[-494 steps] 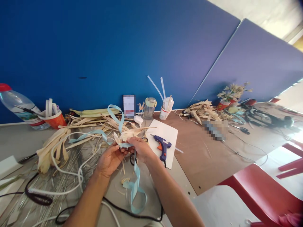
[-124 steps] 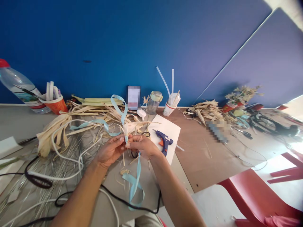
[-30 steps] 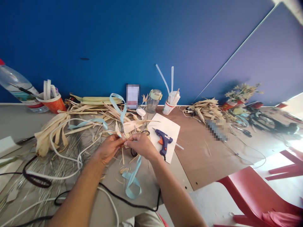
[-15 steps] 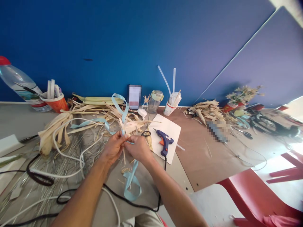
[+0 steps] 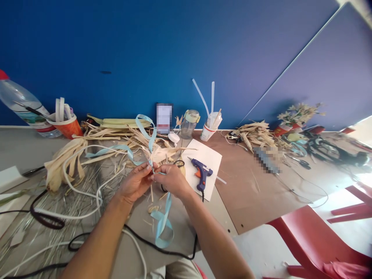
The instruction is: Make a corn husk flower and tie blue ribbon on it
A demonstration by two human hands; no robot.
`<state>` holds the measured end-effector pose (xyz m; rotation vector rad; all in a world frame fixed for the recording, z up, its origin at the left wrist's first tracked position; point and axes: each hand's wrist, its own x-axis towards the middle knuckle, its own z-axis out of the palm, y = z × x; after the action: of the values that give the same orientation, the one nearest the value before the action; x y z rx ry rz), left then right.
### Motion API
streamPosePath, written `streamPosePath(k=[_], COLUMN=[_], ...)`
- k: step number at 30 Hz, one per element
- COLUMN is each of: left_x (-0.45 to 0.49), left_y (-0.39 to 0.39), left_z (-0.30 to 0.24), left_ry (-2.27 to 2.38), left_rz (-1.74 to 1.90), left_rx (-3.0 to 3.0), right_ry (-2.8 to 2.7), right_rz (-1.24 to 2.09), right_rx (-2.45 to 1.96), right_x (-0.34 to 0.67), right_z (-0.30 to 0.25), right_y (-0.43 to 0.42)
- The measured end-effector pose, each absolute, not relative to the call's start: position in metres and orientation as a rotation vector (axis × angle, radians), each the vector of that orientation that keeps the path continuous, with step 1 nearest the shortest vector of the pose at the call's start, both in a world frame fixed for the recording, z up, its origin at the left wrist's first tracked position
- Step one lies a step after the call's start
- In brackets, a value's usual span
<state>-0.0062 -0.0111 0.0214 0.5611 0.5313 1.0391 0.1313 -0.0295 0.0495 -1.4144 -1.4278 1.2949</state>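
Close together over the table are my left hand (image 5: 134,183) and my right hand (image 5: 172,180), both with fingers closed. My left hand pinches the base of a pale corn husk bundle (image 5: 159,154), which fans out above the fingertips. A light blue ribbon (image 5: 161,228) is gripped by my right hand at the bundle's base. One tail of it hangs down to the tabletop, and a loop rises above the husks. Just right of my hands, a purple glue gun (image 5: 202,174) lies on white paper (image 5: 215,162). The fingertips partly hide the ribbon at the base.
Dried husks (image 5: 65,161) and scattered thin wires (image 5: 78,201) cover the left side. White and black cables cross the table. Along the wall stand a large bottle (image 5: 24,102), an orange cup (image 5: 68,126), a phone (image 5: 164,116), a jar (image 5: 189,124) and a white cup (image 5: 207,133).
My left fingers have loosened a little and spread slightly along the bundle's base. My right hand has shifted slightly right with the ribbon, and the hanging tail has swung a little.
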Motion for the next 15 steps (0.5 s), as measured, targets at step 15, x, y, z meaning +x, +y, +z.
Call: streamPosePath(k=[15], left_x=[-0.011], left_y=[-0.009], left_z=[0.022], left_ry=[0.586], left_rz=[1.008], left_rx=[0.594], right_ry=[-1.226], right_rz=[1.691], right_rx=[-1.232], right_x=[0.144], right_z=[0.048], right_y=[-0.023])
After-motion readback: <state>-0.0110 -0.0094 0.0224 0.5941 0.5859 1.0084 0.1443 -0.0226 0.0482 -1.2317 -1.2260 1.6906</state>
